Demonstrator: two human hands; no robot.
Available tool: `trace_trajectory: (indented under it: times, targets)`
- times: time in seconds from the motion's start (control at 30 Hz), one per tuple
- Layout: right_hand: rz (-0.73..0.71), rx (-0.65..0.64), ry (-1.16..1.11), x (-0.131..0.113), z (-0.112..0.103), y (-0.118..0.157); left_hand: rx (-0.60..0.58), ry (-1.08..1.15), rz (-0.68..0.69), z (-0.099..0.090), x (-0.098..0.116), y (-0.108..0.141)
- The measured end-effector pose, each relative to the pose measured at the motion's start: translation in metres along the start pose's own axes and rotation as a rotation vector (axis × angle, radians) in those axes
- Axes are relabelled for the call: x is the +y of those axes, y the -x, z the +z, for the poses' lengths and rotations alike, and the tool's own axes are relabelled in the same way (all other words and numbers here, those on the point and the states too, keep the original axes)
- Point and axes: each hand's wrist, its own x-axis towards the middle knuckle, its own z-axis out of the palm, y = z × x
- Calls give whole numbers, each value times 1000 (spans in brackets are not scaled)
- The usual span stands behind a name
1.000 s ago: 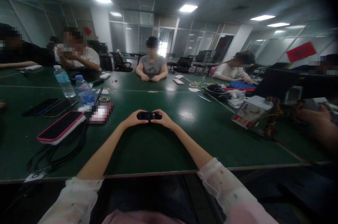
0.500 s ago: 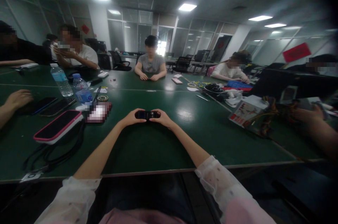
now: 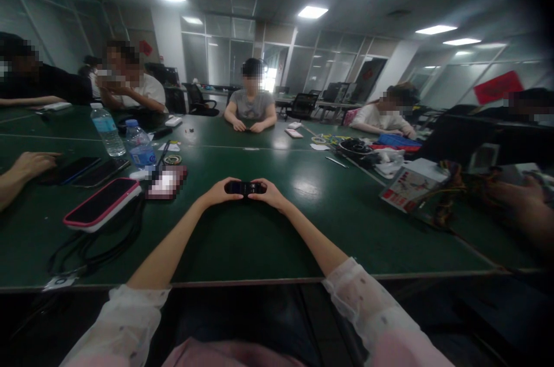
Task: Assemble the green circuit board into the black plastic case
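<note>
Green table point(image 3: 246, 240): sides cut off by frame; near edge visible, bare surface between forearms. Metal box point(image 3: 409, 185): right side, cables tangled. Left hand point(image 3: 217, 191), right hand point(image 3: 270, 194): closed around opposite ends of black device point(image 3: 246, 189), ends finger-covered, markings illegible, table contact unclear.

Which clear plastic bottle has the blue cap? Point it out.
The clear plastic bottle on the right, closer to your left hand; the other bottle, farther left, has a pale cap.
</note>
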Motion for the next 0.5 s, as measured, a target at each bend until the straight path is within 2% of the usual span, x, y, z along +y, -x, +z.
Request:
trace_trajectory:
  times: [0.5]
  targets:
    - [-2, -7, -6, -3, 1, 1, 30, 5, -13, 3, -8, -3]
